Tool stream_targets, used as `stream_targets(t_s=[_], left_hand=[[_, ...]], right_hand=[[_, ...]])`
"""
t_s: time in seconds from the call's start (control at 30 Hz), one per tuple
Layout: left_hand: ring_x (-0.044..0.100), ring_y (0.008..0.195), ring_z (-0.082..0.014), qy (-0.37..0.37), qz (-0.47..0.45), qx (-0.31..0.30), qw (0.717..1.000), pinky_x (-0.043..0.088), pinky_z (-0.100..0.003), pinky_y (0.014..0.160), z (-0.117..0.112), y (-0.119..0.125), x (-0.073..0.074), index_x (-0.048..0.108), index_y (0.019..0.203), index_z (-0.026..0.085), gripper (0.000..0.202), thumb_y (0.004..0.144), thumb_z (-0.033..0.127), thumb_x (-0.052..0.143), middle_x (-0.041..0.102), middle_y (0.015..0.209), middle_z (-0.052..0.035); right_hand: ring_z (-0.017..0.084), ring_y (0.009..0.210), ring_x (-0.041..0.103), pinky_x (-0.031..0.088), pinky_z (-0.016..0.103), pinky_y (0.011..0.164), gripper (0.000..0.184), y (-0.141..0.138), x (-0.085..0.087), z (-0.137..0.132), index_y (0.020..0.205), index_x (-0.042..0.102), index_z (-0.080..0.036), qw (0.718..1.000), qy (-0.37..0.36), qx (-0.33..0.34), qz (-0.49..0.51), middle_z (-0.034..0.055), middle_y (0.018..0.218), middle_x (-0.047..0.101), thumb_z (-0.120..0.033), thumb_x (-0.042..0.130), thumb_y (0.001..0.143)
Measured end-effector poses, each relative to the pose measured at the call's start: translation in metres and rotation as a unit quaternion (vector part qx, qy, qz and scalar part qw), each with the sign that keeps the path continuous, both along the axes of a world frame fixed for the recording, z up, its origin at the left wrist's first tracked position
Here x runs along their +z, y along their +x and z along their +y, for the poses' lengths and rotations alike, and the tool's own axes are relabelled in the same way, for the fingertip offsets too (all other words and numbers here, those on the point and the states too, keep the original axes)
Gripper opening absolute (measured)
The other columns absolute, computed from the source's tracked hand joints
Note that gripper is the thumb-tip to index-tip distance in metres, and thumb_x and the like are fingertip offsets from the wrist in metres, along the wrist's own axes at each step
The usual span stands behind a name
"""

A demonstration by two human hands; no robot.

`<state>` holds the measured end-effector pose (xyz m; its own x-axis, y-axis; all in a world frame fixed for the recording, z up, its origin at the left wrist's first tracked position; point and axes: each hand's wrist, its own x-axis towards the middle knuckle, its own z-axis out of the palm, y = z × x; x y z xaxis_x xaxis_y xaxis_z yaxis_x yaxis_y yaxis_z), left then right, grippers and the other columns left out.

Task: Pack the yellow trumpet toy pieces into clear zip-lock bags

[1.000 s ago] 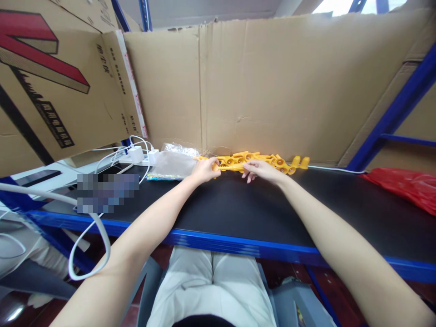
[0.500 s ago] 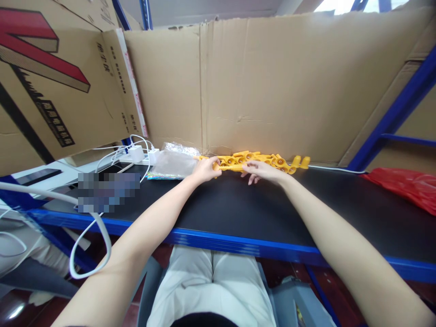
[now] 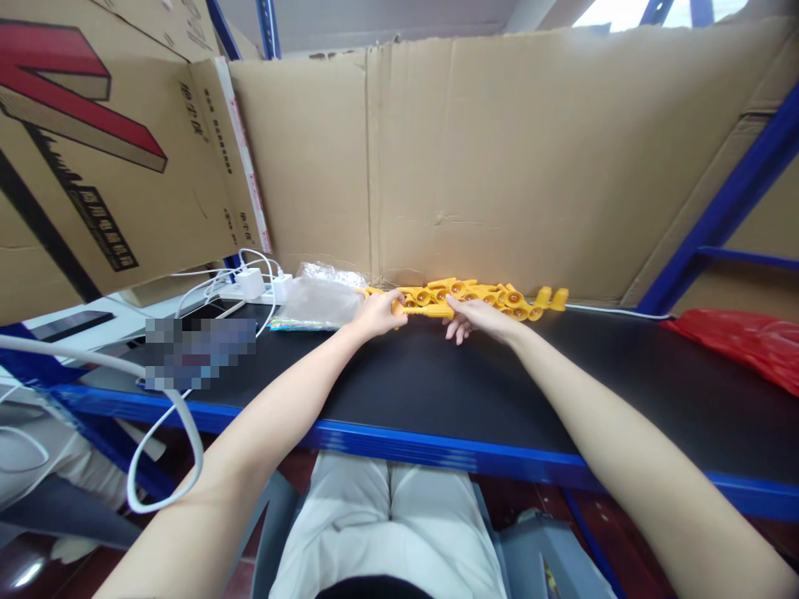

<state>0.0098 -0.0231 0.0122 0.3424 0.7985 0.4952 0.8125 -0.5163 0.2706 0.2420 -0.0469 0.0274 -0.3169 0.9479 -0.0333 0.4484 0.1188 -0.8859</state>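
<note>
A yellow plastic piece (image 3: pixel 430 310), with a cup-like end at the left and a narrower body, lies crosswise between my hands. My left hand (image 3: pixel 378 313) is closed around its cup end. At the other end, my right hand (image 3: pixel 471 319) pinches it with thumb and forefinger, while the remaining fingers hang loosely below. Right behind is a row of several similar yellow cup-ended pieces (image 3: pixel 513 298), heaped along the cardboard; my hands hide part of it. Two of them stand apart at the row's right end.
Clear plastic bags (image 3: pixel 312 301) lie left of my left hand. Farther left are white chargers (image 3: pixel 250 283) with cables and a blurred-out object (image 3: pixel 200 353). A red plastic bag (image 3: pixel 736 341) rests at the right. Cardboard (image 3: pixel 499 166) walls the back; a blue beam (image 3: pixel 437 449) edges the black shelf.
My right hand has shifted slightly left, and its thumb now sits at the end of the yellow piece, more of which shows. My left hand is almost unmoved.
</note>
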Motion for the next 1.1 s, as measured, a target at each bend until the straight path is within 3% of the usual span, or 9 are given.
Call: stream_targets(t_s=[0.1,0.2,0.33,0.47,0.67,0.8,1.1], left_hand=[[0.056,0.064,-0.0156,0.001,0.0,-0.006,1.0,0.039,-0.025,0.061,0.0,0.0,0.0,0.061,0.095,0.021,0.029,0.069,0.034,0.06,0.061,0.068,-0.0005],[0.056,0.063,-0.0154,0.0,-0.003,-0.007,1.0,0.04,-0.025,0.062,0.001,0.001,0.0,0.061,0.095,0.021,0.029,0.069,0.033,0.06,0.061,0.068,-0.0005],[0.056,0.063,-0.0157,-0.003,-0.009,-0.013,1.0,0.041,-0.026,0.063,0.001,0.0,-0.001,0.061,0.096,0.02,0.029,0.069,0.033,0.06,0.06,0.066,-0.0003],[0.055,0.062,-0.015,0.0,-0.015,-0.012,1.0,0.04,-0.026,0.064,0.002,0.0,-0.001,0.061,0.094,0.02,0.029,0.069,0.033,0.06,0.06,0.066,0.0],[0.053,0.059,-0.0143,0.0,-0.02,-0.011,1.0,0.039,-0.025,0.062,0.002,0.0,0.0,0.061,0.092,0.021,0.027,0.068,0.033,0.06,0.058,0.063,0.0009],[0.053,0.059,-0.0142,0.002,-0.018,-0.008,1.0,0.039,-0.025,0.061,0.002,-0.001,0.0,0.061,0.093,0.021,0.027,0.069,0.034,0.06,0.058,0.063,0.001],[0.053,0.059,-0.0144,0.003,-0.011,-0.009,1.0,0.037,-0.025,0.058,0.003,-0.001,-0.002,0.06,0.094,0.021,0.029,0.069,0.035,0.059,0.058,0.063,0.001]], right_hand=[[0.011,0.038,0.054,0.038,0.02,0.037,0.07,-0.003,-0.002,0.001,0.067,0.06,-0.008,1.0,-0.014,-0.021,-0.01,0.0139,0.057,0.064,-0.069,0.028,0.082],[0.011,0.039,0.055,0.038,0.02,0.035,0.072,0.0,0.0,0.001,0.075,0.06,-0.008,0.999,-0.03,-0.021,-0.014,0.0147,0.064,0.066,-0.07,0.025,0.081],[0.013,0.058,0.064,0.048,0.021,0.047,0.055,0.011,0.004,0.0,0.11,0.053,-0.013,1.0,-0.017,0.019,-0.012,0.0126,0.094,0.068,-0.058,0.053,0.078],[0.015,0.075,0.066,0.054,0.024,0.06,0.073,0.019,0.003,0.004,0.13,0.036,-0.02,0.998,0.011,0.06,-0.014,0.0097,0.106,0.063,-0.036,0.071,0.069],[0.013,0.071,0.065,0.053,0.026,0.063,0.048,0.018,-0.001,0.01,0.112,0.046,-0.019,0.997,0.062,0.052,0.001,0.0078,0.102,0.063,-0.036,0.068,0.072],[0.014,0.071,0.065,0.051,0.025,0.062,0.038,0.015,0.001,0.007,0.1,0.052,-0.016,0.997,0.05,0.051,-0.002,0.0096,0.095,0.066,-0.045,0.061,0.077],[0.012,0.061,0.063,0.049,0.023,0.057,0.045,0.006,0.006,0.001,0.08,0.059,-0.012,0.999,0.028,0.025,-0.004,0.0121,0.081,0.069,-0.056,0.051,0.08]])
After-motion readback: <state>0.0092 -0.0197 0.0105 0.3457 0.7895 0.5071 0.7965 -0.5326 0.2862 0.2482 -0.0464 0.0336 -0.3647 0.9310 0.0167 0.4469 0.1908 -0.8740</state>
